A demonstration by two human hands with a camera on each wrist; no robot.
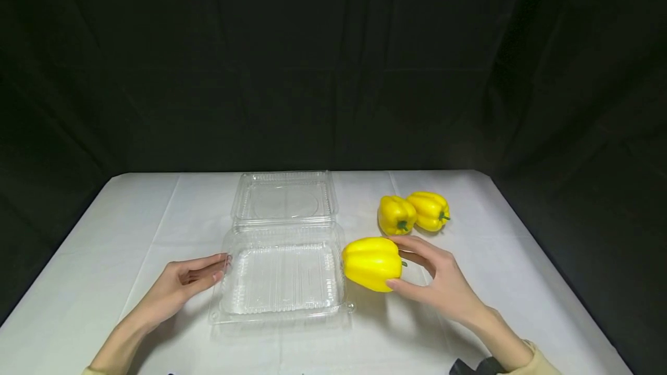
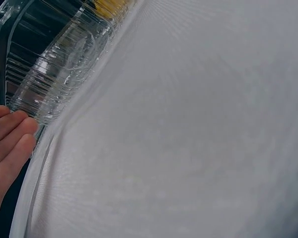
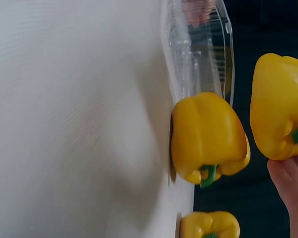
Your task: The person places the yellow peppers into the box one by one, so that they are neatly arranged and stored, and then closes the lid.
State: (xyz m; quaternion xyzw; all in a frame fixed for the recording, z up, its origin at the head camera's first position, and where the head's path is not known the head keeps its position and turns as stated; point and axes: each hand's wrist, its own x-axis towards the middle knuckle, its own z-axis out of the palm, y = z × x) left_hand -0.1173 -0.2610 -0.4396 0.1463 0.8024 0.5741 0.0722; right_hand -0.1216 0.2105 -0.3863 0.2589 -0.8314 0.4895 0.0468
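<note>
My right hand (image 1: pixel 438 274) holds a yellow bell pepper (image 1: pixel 371 264) by its stem end, thumb on the near side and fingers on the far side. The pepper is raised at the right edge of a clear plastic clamshell container (image 1: pixel 285 276), its green stem pointing right. At the container's left wall is my left hand (image 1: pixel 174 288), its fingertips touching the rim area. The left wrist view shows those fingers (image 2: pixel 12 131) fairly straight against the ribbed plastic. The container's lid (image 1: pixel 283 198) lies folded back, and no pepper is inside the base.
Two more yellow bell peppers, one on the left (image 1: pixel 397 215) and one on the right (image 1: pixel 429 211), lie side by side behind my right hand. A white cloth (image 1: pixel 130 230) covers the table. Black curtains (image 1: pixel 333 74) hang behind it and at both sides.
</note>
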